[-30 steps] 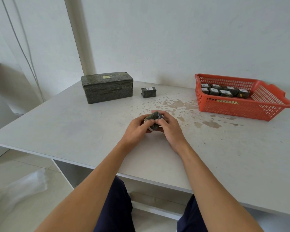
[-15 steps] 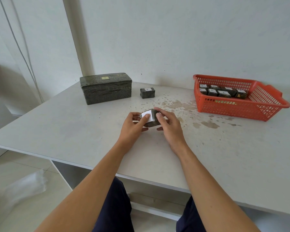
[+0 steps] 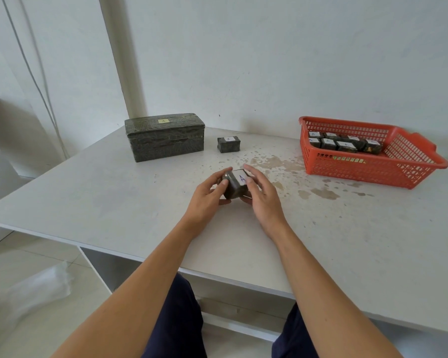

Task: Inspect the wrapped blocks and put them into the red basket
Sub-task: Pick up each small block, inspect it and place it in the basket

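While both hands, left (image 3: 207, 200) and right (image 3: 263, 197), clasp a block (image 3: 235, 186) just above the desk (image 3: 114, 202), label up, inspection looks underway. Next it must be carried right into the basket (image 3: 367, 167), beside those already there; another block (image 3: 228, 144) waits.

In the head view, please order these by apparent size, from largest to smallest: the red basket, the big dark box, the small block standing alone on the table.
1. Red basket.
2. Big dark box, clearly smaller than the basket.
3. Lone small block, far smaller than both.
All three sit at a similar distance, so the order seems reliable.
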